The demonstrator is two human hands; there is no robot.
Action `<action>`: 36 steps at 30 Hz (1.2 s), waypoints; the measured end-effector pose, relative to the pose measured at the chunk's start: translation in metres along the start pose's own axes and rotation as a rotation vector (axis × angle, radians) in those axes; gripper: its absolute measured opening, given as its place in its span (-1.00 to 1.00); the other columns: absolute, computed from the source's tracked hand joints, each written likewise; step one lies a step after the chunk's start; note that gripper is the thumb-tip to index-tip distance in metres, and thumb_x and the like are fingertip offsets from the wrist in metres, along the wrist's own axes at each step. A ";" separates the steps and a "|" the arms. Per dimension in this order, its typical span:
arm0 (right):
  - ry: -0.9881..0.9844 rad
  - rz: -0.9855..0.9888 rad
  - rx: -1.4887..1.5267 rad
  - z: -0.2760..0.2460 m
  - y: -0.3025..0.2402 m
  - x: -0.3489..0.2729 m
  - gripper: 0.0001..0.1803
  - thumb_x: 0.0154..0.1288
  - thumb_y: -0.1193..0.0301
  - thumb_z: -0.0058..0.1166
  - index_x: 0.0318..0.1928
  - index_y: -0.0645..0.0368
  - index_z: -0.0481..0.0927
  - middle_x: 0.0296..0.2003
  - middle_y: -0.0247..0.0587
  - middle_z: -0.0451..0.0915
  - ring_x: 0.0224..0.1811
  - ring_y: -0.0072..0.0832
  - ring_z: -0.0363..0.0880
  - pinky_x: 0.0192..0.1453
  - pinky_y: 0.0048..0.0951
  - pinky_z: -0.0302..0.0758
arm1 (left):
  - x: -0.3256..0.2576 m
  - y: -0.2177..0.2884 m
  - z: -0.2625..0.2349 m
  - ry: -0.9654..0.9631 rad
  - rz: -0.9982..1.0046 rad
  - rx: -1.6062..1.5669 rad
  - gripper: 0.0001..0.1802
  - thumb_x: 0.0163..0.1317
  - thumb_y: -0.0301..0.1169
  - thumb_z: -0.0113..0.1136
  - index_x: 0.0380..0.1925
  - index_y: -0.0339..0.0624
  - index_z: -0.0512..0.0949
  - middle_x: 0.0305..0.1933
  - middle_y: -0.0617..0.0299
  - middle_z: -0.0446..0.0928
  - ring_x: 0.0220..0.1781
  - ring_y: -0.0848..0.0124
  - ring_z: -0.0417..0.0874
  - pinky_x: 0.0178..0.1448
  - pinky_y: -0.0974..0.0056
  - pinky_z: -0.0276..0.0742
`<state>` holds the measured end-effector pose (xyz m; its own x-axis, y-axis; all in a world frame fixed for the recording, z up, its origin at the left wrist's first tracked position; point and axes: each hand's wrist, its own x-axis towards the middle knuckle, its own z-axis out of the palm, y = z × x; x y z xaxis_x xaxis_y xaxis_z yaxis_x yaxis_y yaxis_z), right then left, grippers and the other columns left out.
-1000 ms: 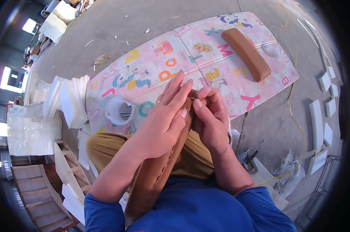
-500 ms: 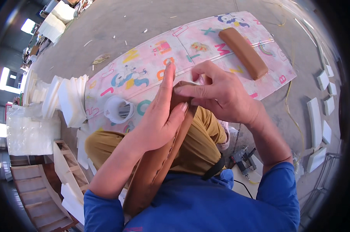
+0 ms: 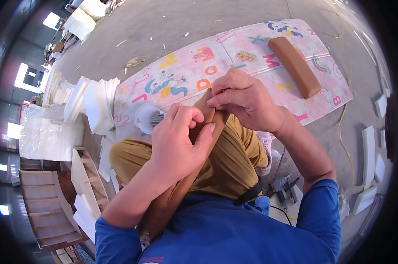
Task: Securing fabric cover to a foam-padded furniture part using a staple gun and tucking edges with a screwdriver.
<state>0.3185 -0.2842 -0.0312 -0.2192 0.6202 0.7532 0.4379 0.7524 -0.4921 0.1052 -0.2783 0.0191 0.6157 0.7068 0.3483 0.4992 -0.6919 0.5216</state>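
Note:
A long brown leather-like padded piece [image 3: 163, 207] lies slantwise over my lap, its far end raised between my hands. An open seam runs along it, with loose cover edges at that end. My right hand [image 3: 251, 103] pinches the cover edge at the tip between thumb and fingers. Just nearer to me, my left hand [image 3: 177, 141] is closed, fingers curled and thumb pressed on the cover beside the seam. What lies under the left fingers is partly hidden. A second brown padded piece [image 3: 295, 66] rests apart on the pink patterned mat [image 3: 194, 83].
A white bucket [image 3: 142, 119] holding grey strips stands on the mat by my left hand. White foam pieces [image 3: 97, 105] and a wooden frame [image 3: 49, 202] are at left. A power tool [image 3: 283, 190], a yellow hose [image 3: 343, 145] and foam blocks [image 3: 368, 154] lie at right.
My left hand's fingers have gone from stretched out along the piece's end to curled. My right hand still pinches at the tip. The whole view has shifted, moving the surroundings rightward.

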 end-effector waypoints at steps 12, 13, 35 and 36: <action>-0.068 -0.114 -0.020 -0.007 0.002 0.014 -0.81 -0.07 0.58 0.29 -0.35 0.16 0.65 -0.22 -0.25 0.55 -0.17 -0.25 0.60 -0.20 -0.31 0.56 | 0.009 0.003 0.011 0.095 0.109 0.268 -0.78 -0.03 -0.58 0.27 -0.40 -0.16 0.43 -0.48 0.17 0.45 -0.54 0.18 0.53 -0.47 0.14 0.50; -0.069 -0.111 -0.022 -0.006 0.003 0.015 -0.81 -0.08 0.58 0.29 -0.36 0.16 0.64 -0.22 -0.25 0.55 -0.17 -0.26 0.60 -0.21 -0.30 0.56 | 0.011 0.003 0.010 0.099 0.115 0.277 -0.76 -0.06 -0.62 0.29 -0.41 -0.17 0.43 -0.52 0.21 0.43 -0.57 0.27 0.49 -0.47 0.19 0.47; -0.088 -0.050 0.274 -0.003 0.022 -0.002 -0.89 0.17 0.57 0.26 -0.26 0.24 0.71 -0.19 -0.24 0.68 0.03 -0.13 0.55 0.15 -0.13 0.51 | 0.010 0.010 0.026 0.077 0.124 0.216 -0.72 -0.09 -0.67 0.27 -0.43 -0.15 0.40 -0.55 0.27 0.39 -0.61 0.35 0.45 -0.51 0.25 0.43; -0.060 -0.034 0.322 -0.001 0.024 -0.006 -0.89 0.16 0.58 0.27 -0.27 0.24 0.71 -0.20 -0.23 0.68 0.02 -0.14 0.56 0.14 -0.15 0.51 | 0.007 0.008 0.028 0.079 0.138 0.206 -0.72 -0.09 -0.66 0.29 -0.42 -0.15 0.41 -0.53 0.26 0.39 -0.60 0.36 0.45 -0.51 0.24 0.43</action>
<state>0.3312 -0.2703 -0.0473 -0.2844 0.5986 0.7489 0.1339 0.7983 -0.5872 0.1310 -0.2827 0.0038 0.6415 0.6070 0.4692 0.5320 -0.7926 0.2979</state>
